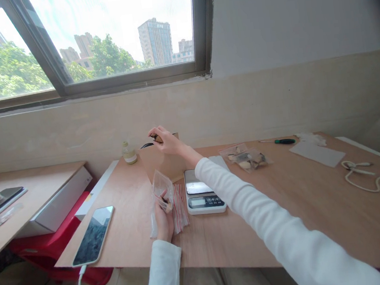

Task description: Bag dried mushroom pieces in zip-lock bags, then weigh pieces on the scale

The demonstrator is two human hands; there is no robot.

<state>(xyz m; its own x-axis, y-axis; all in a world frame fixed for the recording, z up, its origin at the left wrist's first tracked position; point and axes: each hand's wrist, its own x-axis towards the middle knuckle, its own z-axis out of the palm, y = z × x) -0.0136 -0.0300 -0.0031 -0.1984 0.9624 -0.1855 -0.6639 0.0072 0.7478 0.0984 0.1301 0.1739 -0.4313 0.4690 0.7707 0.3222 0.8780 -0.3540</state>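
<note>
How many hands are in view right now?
2: the left hand holds a clear bag; the right hand holds a dark brown piece near the cardboard box's upper edge. No other hands show.

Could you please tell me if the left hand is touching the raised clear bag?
Touching. The head view shows the left hand holding the clear bag at its lower end.

Two bare hands (164,222) (167,141), two brown wooden tabletops (129,243), at least one white digital scale (207,208), one white-edged dark phone (94,235), one tan cardboard box (161,162), one green-handled screwdriver (285,141); clear red-striped bags (180,210) too overlapped to count.
</note>
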